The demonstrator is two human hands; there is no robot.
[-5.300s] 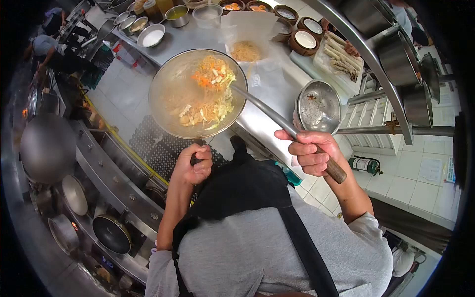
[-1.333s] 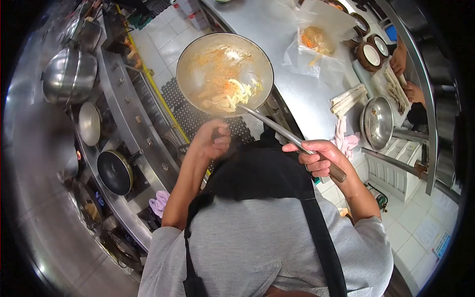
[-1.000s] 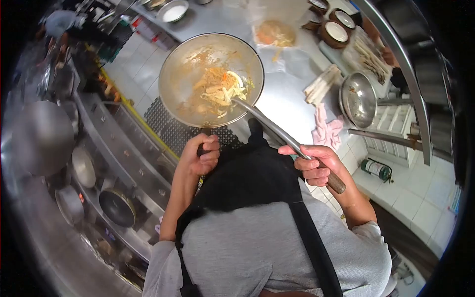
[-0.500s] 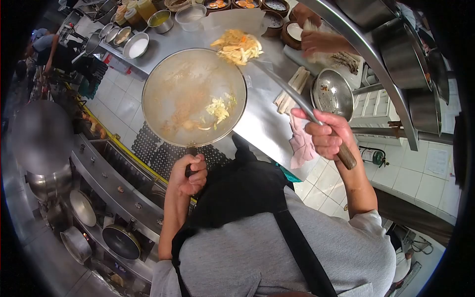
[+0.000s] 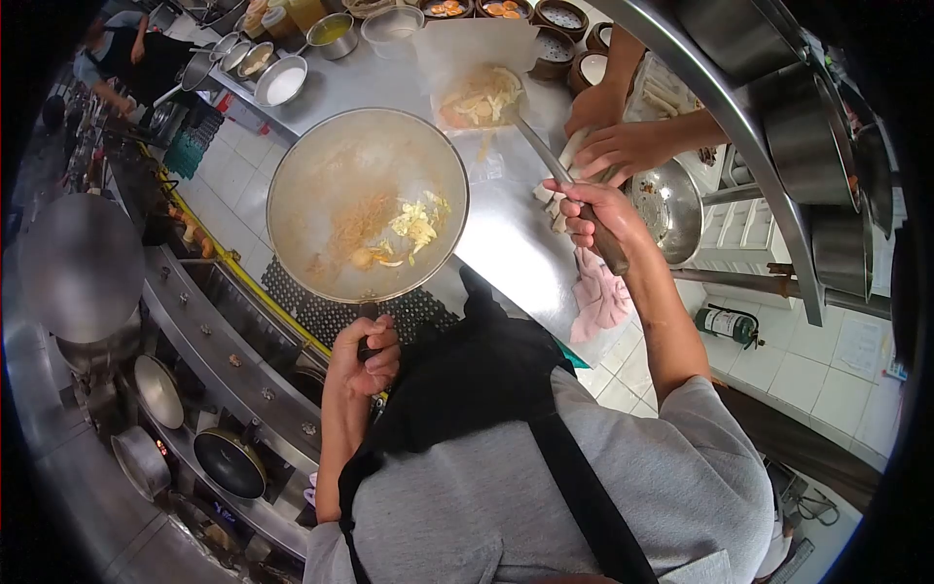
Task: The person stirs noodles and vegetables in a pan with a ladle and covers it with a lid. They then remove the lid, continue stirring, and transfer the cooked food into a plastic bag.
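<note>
My left hand (image 5: 366,354) is closed around the short dark handle of a large wok (image 5: 331,156), held tilted toward me. Noodle-like strands and pale chopped pieces (image 5: 413,226) lie low in its bowl under some steam. My right hand (image 5: 595,212) grips a long-handled ladle (image 5: 545,151) by its wooden end. The ladle's head is at the far side of the counter, amid a heap of cooked food (image 5: 481,97) on a pale sheet (image 5: 443,49). The food hides the head's shape.
A co-worker's hands (image 5: 623,146) handle pale rolls at the counter's right, near a steel bowl (image 5: 669,209). A pink cloth (image 5: 599,295) lies at the counter edge. Small pots (image 5: 282,83) line the far left. A steel shelf (image 5: 769,146) overhangs the right; burners and pans (image 5: 232,465) stand left.
My right hand has swung the loaded ladle away from the wok's rim and down onto the pale sheet. The wok has shifted slightly left and nearer. The co-worker's hands have moved toward me.
</note>
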